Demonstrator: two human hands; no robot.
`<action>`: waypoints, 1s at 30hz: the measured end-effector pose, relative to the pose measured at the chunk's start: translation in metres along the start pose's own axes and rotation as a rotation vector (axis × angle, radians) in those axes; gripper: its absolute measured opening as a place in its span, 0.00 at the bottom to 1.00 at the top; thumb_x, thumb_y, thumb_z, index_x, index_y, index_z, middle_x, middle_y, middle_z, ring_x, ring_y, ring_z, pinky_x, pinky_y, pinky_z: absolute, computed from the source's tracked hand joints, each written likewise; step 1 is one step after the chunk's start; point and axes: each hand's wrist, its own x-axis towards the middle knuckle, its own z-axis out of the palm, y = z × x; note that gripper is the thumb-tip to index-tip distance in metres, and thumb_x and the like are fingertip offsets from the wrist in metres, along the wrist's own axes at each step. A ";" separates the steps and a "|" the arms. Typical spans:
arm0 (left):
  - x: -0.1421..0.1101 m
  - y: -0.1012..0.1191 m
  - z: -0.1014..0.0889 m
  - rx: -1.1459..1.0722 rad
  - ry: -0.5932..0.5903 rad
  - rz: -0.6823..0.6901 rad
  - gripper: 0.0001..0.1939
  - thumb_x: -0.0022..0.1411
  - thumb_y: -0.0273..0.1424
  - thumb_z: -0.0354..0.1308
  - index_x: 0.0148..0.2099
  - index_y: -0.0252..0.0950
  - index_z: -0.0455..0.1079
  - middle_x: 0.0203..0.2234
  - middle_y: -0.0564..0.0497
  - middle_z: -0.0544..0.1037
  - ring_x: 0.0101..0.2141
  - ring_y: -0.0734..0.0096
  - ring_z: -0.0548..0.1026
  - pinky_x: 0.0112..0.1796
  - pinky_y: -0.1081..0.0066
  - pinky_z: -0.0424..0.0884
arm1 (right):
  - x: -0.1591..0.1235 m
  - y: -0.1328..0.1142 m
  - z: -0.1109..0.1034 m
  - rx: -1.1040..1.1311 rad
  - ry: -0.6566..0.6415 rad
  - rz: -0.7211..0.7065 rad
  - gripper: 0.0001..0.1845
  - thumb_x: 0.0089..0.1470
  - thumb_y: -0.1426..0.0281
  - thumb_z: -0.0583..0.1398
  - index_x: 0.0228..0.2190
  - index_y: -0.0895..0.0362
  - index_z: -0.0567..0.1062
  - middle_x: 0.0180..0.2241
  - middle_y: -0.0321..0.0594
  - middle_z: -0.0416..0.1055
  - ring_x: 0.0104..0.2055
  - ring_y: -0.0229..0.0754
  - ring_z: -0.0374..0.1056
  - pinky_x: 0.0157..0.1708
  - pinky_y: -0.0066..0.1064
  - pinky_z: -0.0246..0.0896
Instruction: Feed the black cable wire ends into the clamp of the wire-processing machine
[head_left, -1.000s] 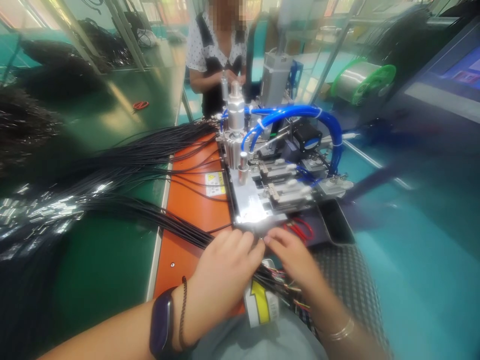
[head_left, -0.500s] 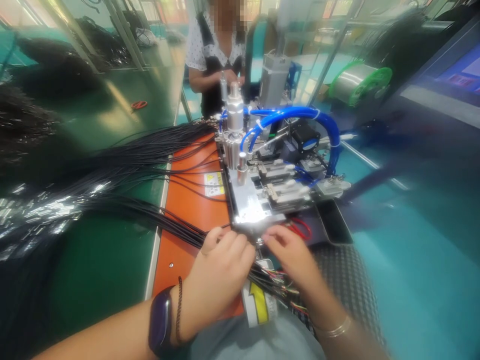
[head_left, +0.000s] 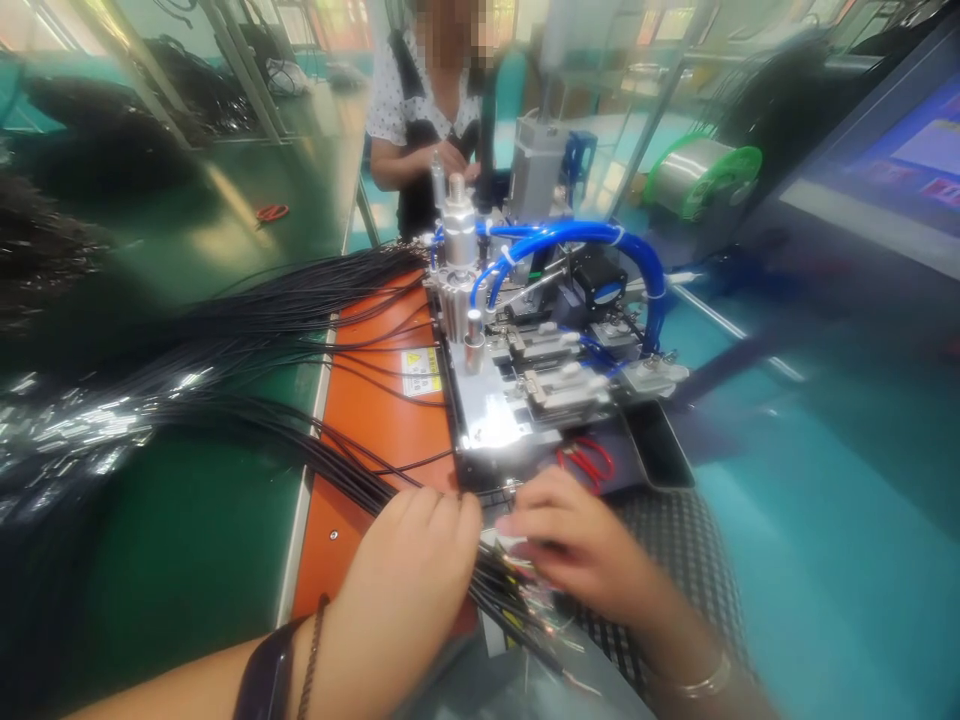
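My left hand [head_left: 412, 580] is closed around a bundle of black cables [head_left: 349, 478] at the front edge of the machine. Past its fingers the cable ends [head_left: 517, 600] fan out toward my lap, with thin coloured wires and bare tips showing. Just right of the bundle, my right hand [head_left: 589, 545] hovers over those ends, finger and thumb bent and apart. I see nothing held in it, though its fingertips are slightly blurred. Directly ahead of both hands is the bench machine [head_left: 487, 400], with metal plates, clamps and cylinders. A single black cable [head_left: 420, 464] runs to its front corner.
Blue air hoses [head_left: 592, 232] arch over the machine. Red-handled tool loops [head_left: 589, 462] and a dark phone-like slab [head_left: 660, 445] lie at its front right. More black cables [head_left: 300, 290] cross the orange base [head_left: 375, 410] from the left. A co-worker [head_left: 431, 130] stands behind.
My right hand has drawn back from the machine's front toward the cable ends, its fingers parting. My left hand has come lower and nearer with the bundle. The view has shifted slightly.
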 end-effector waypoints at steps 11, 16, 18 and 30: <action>0.009 -0.016 0.009 -0.051 0.095 -0.027 0.15 0.59 0.19 0.51 0.49 0.32 0.67 0.38 0.44 0.74 0.38 0.57 0.72 0.38 0.57 0.71 | 0.003 0.006 0.012 -0.042 0.086 -0.176 0.16 0.57 0.77 0.56 0.45 0.49 0.74 0.36 0.39 0.72 0.37 0.40 0.63 0.37 0.34 0.62; 0.003 -0.014 0.005 -0.094 0.235 0.062 0.16 0.57 0.19 0.50 0.48 0.31 0.66 0.34 0.46 0.75 0.33 0.60 0.72 0.34 0.59 0.71 | 0.003 0.007 0.012 -0.002 0.178 -0.155 0.13 0.58 0.76 0.56 0.42 0.51 0.74 0.35 0.38 0.73 0.37 0.40 0.64 0.37 0.35 0.62; 0.001 -0.015 0.008 -0.085 0.365 0.151 0.15 0.58 0.20 0.49 0.48 0.30 0.65 0.39 0.43 0.75 0.37 0.58 0.73 0.37 0.59 0.71 | 0.005 0.008 0.012 -0.011 0.231 -0.137 0.12 0.58 0.76 0.56 0.41 0.51 0.74 0.34 0.38 0.74 0.37 0.40 0.65 0.37 0.35 0.62; 0.002 -0.015 0.011 -0.154 0.260 0.147 0.11 0.60 0.23 0.48 0.45 0.35 0.65 0.34 0.48 0.72 0.32 0.62 0.70 0.30 0.63 0.67 | -0.001 -0.003 0.027 -0.083 0.544 -0.073 0.12 0.50 0.81 0.62 0.35 0.54 0.72 0.30 0.37 0.70 0.33 0.40 0.65 0.34 0.34 0.64</action>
